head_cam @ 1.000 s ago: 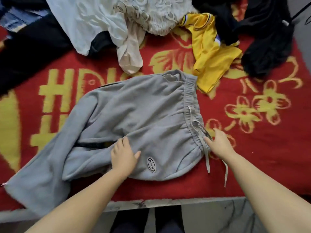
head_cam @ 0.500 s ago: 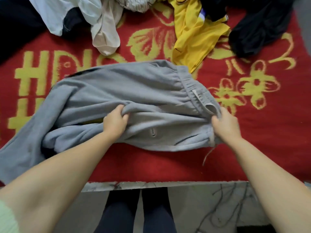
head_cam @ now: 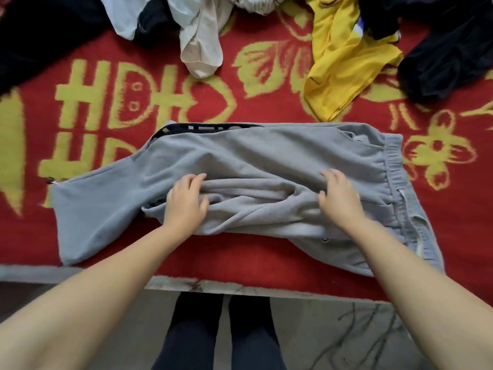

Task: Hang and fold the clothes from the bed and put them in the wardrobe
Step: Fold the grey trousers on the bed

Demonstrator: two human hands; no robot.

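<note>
Grey sweatpants [head_cam: 266, 153] lie across the near part of the bed, doubled over lengthwise. Their elastic waistband [head_cam: 394, 166] is at the right and a leg [head_cam: 88, 214] trails to the left. A black striped band shows along the far fold. My left hand [head_cam: 186, 201] grips a bunched fold near the middle of the pants, fingers curled into the cloth. My right hand [head_cam: 338, 198] grips the same ridge of fabric closer to the waistband. Creases run between the two hands.
The bed has a red blanket with yellow patterns [head_cam: 266, 102]. At the far side lie a yellow jersey [head_cam: 344, 57], black garments [head_cam: 448, 49], a white and beige pile [head_cam: 200, 36] and dark clothing [head_cam: 40, 30]. The bed edge [head_cam: 240, 287] is in front of my legs [head_cam: 221, 329].
Both hands took hold of the near side of the sweatpants, lifted it and carried it away from me. The logo side is now turned under and the pants lie doubled.
</note>
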